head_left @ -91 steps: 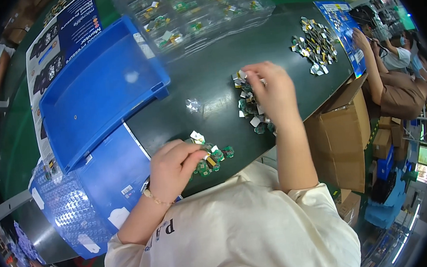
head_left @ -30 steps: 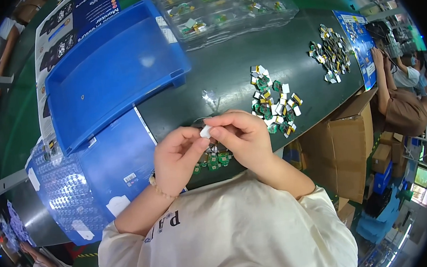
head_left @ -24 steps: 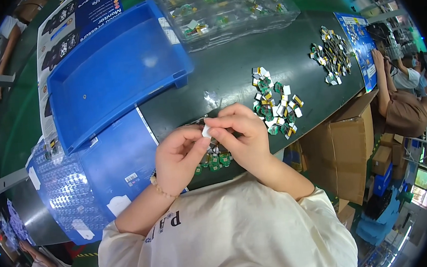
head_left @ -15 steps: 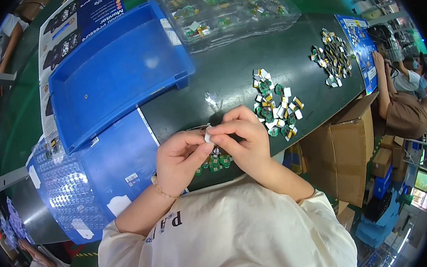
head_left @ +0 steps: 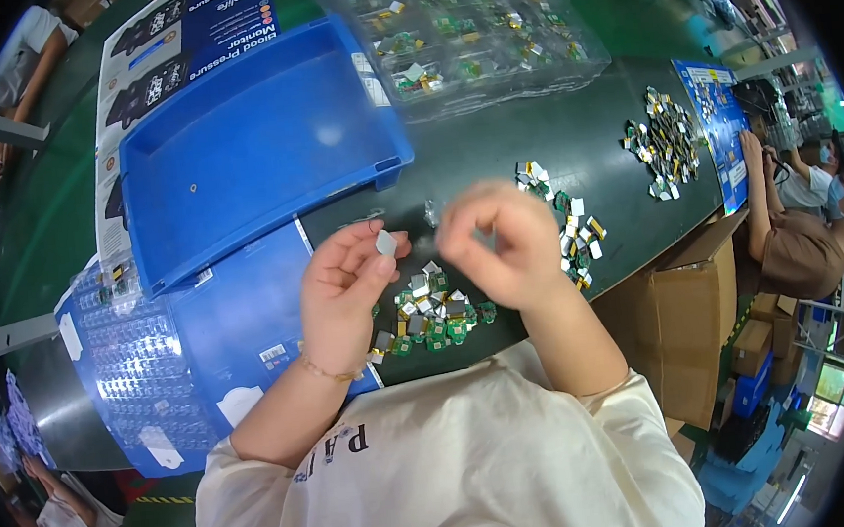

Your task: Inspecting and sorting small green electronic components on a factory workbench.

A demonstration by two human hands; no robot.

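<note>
My left hand (head_left: 343, 288) pinches a small white square piece (head_left: 386, 244) between thumb and fingers, raised over the dark green table. To its right, my right hand (head_left: 502, 242) is apart from the piece, with thumb and forefinger curved toward each other. Motion smears its fingertips, so whether they hold anything is unclear. Below and between the hands lies a pile of small green circuit boards with white and grey squares (head_left: 433, 312). A second pile of such boards (head_left: 579, 236) is partly hidden behind my right hand. A scrap of clear plastic (head_left: 430, 213) lies between the hands.
A blue plastic bin (head_left: 255, 158) stands at the far left on printed sheets. Stacked clear trays with boards (head_left: 464, 37) are at the back. Farther right is another board pile (head_left: 663, 140). A cardboard box (head_left: 670, 333) stands beside the table; other people work around.
My hands have parted: the right has moved right and away from the white piece, which stays in my left hand. The near pile shows more fully. The whole view has shifted slightly.
</note>
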